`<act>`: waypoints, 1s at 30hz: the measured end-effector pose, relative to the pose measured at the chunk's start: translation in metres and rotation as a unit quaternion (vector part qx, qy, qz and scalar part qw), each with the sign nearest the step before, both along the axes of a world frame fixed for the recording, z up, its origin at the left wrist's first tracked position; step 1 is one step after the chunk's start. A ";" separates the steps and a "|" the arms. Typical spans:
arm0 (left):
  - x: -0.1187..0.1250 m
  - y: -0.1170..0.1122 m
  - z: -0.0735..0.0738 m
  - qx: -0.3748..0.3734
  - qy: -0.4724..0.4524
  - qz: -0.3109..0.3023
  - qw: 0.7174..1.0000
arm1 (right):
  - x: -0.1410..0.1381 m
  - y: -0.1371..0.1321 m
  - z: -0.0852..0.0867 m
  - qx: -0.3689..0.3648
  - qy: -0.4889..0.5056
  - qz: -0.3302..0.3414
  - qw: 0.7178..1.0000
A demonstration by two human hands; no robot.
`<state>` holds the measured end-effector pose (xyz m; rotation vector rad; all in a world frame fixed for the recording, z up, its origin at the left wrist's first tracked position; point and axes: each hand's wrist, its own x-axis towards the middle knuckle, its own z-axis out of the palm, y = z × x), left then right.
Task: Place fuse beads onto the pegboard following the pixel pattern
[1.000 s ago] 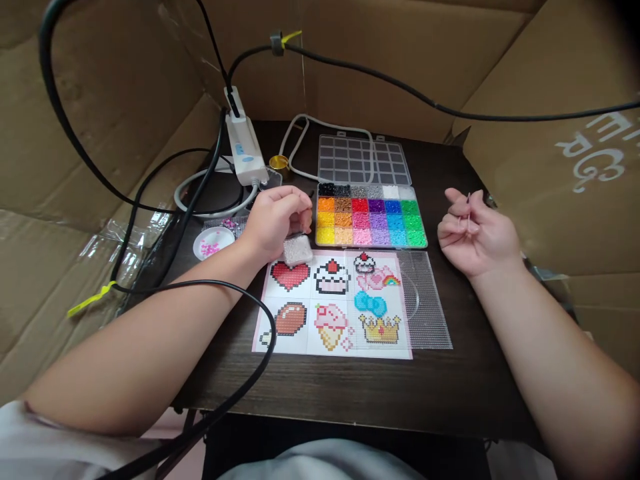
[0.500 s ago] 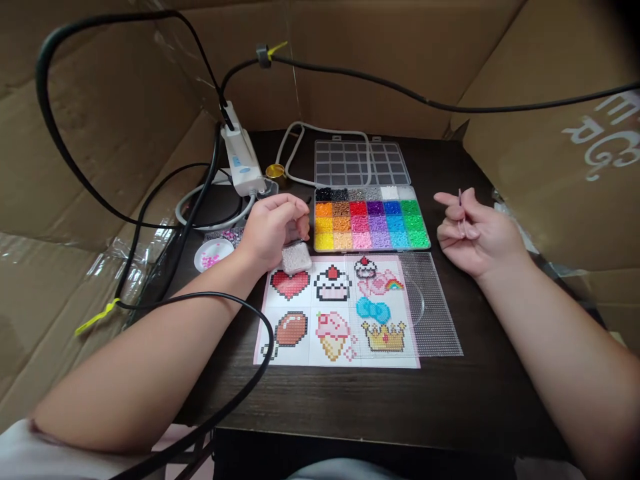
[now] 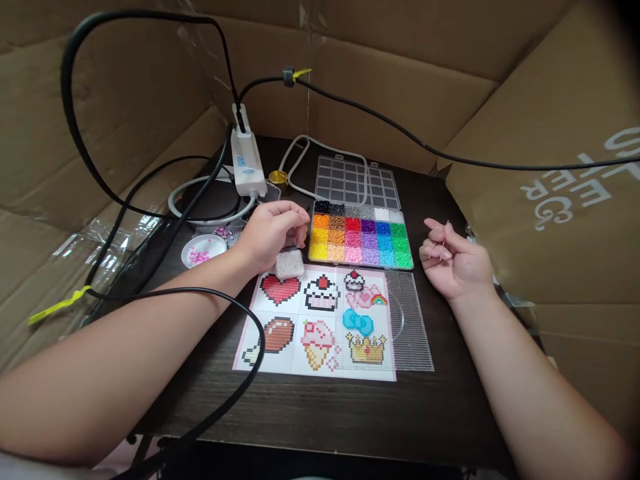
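Though indistinct, a slim tool (image 3: 443, 245) in the right grip (image 3: 458, 264)

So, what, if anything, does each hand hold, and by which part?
Right hand: a thin tool, gripped part too small to tell. Left hand: cannot tell.

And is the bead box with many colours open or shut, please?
Open. The bead box has its clear lid laid back behind it, and the coloured beads show uncovered in their compartments.

Pale grey sleeve (image 3: 35, 469), bare forearms (image 3: 150, 360)
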<state>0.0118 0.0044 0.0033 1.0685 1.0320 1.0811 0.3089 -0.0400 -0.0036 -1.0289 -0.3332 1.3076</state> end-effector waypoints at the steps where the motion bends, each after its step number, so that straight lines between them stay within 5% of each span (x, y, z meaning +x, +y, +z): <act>1: 0.000 0.000 0.000 0.002 -0.002 -0.001 1.000 | 0.002 0.000 -0.002 0.013 0.001 0.006 1.000; 8: -0.002 0.001 -0.001 0.008 -0.008 0.002 1.000 | 0.008 0.002 -0.011 0.039 0.015 0.009 0.999; 30: -0.001 0.000 0.003 -0.002 0.001 -0.007 1.000 | -0.015 -0.004 0.005 0.005 0.029 0.014 0.999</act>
